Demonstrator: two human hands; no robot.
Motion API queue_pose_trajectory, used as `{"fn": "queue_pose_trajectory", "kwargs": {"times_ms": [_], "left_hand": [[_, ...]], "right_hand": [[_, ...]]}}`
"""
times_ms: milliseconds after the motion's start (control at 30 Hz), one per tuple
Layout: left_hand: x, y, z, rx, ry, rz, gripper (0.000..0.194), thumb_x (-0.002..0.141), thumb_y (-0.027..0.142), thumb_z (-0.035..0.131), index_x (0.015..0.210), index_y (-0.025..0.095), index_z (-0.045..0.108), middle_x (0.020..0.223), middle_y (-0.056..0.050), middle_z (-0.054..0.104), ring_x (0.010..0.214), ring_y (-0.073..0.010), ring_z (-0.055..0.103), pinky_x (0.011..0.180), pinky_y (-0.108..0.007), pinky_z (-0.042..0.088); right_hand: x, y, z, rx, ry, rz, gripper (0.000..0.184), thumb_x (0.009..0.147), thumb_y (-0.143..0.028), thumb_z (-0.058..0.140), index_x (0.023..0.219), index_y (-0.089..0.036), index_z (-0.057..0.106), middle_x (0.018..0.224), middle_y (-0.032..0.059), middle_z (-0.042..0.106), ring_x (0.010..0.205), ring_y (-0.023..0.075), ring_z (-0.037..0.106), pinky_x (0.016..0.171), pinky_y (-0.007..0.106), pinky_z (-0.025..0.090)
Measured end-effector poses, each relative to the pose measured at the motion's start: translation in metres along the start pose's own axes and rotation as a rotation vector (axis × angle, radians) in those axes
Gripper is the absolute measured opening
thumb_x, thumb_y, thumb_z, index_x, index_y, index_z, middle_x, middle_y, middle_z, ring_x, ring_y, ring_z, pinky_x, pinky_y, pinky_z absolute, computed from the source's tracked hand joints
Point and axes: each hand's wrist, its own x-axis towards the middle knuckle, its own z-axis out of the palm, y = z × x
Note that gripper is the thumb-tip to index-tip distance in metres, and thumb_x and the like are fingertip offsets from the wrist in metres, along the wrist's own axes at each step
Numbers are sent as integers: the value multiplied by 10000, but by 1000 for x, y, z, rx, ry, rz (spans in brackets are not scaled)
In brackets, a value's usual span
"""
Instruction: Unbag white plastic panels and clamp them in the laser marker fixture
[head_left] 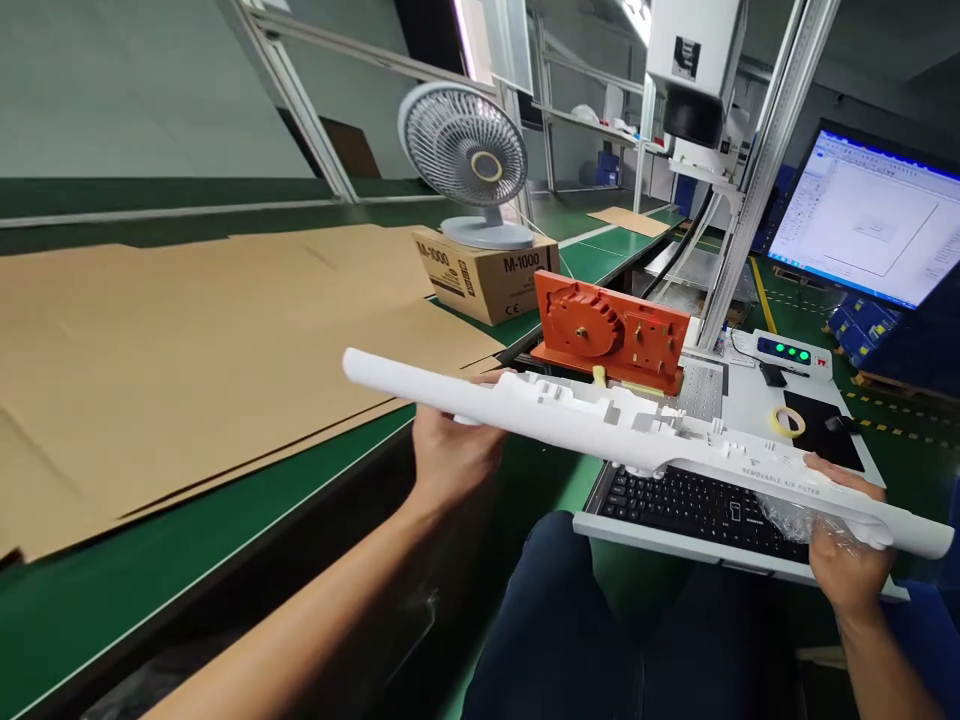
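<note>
A long white plastic panel (577, 425), moulded with clips and ribs along its upper side, is held up across my front. Its face bears the print "REMOVABLE AIR FILTER" near the right end. My left hand (456, 450) is closed under and behind the panel, left of its middle. Near the right end, my right hand (851, 545) grips it, with the thumb over the top edge. Crumpled clear plastic film (791, 520) shows below the panel beside my right hand. Beyond the panel stands an orange fixture (611, 330) with a round ribbed disc and brass-coloured pins.
Below the panel, a black keyboard (694, 505) lies on a pull-out tray. Cardboard sheets (225, 350) cover the green bench at left. A grey fan (472, 160) stands on a carton (491, 285). A machine head (694, 80), monitor (870, 215) and yellow tape roll (787, 422) are at right.
</note>
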Motion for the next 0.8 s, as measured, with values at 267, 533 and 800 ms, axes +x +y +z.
{"fn": "queue_pose_trajectory", "kwargs": {"times_ms": [267, 533, 800], "left_hand": [[-46, 43, 8, -148, 34, -8, 750, 490, 468, 1090, 1011, 213, 614, 1132, -144, 835, 1048, -292, 775, 948, -440, 609], [-57, 51, -18, -171, -7, 35, 691, 563, 470, 1083, 1016, 221, 625, 1179, -123, 842, 1154, -319, 779, 1039, -477, 592], [-48, 26, -55, -247, -58, -43, 581, 631, 744, 961, 834, 252, 728, 1157, -69, 865, 1346, -380, 720, 1301, -610, 410]], "right_hand": [[-20, -13, -41, 2, 25, -121, 291, 951, -189, 764, 1233, -225, 701, 1267, 103, 762, 1247, 367, 725, 1197, 707, 506], [-28, -21, -33, 86, 56, -118, 329, 902, -192, 859, 1197, -227, 717, 1239, 85, 782, 1258, 362, 730, 1231, 732, 482], [-6, 7, -66, -2, -163, -203, 210, 1065, -386, 700, 1198, -351, 858, 1281, 30, 800, 1299, 353, 727, 1216, 593, 573]]}}
